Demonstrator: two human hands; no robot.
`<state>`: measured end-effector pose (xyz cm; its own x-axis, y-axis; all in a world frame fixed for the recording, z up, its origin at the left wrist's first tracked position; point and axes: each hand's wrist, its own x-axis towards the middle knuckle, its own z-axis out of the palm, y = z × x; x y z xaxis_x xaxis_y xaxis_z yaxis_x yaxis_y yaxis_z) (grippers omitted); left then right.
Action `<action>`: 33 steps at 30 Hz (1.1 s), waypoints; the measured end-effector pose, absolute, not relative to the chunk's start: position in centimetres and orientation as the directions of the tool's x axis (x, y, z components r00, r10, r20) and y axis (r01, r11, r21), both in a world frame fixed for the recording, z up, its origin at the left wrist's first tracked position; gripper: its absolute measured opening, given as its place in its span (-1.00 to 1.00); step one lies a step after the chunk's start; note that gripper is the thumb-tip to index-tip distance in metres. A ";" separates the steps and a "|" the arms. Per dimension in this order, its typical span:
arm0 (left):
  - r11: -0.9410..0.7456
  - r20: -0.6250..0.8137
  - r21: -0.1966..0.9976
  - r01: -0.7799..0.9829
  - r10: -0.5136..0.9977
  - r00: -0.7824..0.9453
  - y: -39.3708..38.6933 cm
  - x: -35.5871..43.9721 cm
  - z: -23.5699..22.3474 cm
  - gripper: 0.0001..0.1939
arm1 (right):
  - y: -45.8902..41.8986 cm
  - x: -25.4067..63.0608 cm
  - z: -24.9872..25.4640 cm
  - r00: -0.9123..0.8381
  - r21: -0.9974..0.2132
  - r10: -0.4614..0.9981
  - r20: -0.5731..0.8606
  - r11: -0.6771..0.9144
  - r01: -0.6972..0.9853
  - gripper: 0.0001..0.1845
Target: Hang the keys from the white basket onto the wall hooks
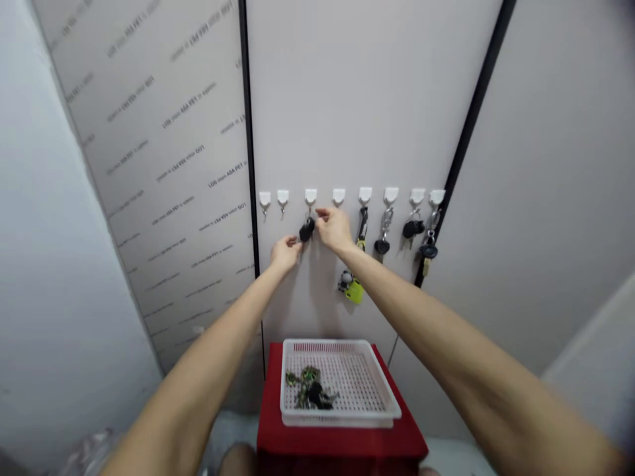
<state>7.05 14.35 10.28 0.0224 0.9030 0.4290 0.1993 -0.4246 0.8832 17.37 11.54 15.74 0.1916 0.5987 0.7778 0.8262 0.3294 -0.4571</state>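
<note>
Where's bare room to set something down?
White basket: right half, between key pile and right wall. Red box: strip between basket and box's front edge. Crowded: basket's left side; black fob, left hand and right hand around it.

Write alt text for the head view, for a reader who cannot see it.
A person's left hand and right hand are raised at a black-headed key below the third white hook from the left on a pale wall panel. More keys hang farther right. Below, a white plastic basket holding a small key pile sits on a red box.
</note>
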 end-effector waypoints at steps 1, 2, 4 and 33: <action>-0.432 0.435 0.870 0.236 0.900 0.043 13.8 6.7 8.8 -0.74 | 10.7 17.6 14.5 0.164 -0.423 0.578 0.799 0.349 0.836 -0.71; -0.438 0.432 0.858 0.268 0.898 0.082 13.2 6.3 7.1 -0.73 | 9.9 17.9 12.9 0.129 -0.399 0.583 0.802 0.362 0.843 -0.71; -0.442 0.393 0.840 0.315 0.896 0.208 11.4 5.7 3.3 -0.74 | 8.0 18.4 8.5 0.022 -0.383 0.691 0.722 0.374 0.844 -0.72; -0.543 0.218 0.584 0.603 0.821 0.528 4.4 4.6 -8.8 -0.62 | 3.4 20.6 -6.5 -0.130 -0.959 0.972 -0.196 -0.162 0.232 -0.88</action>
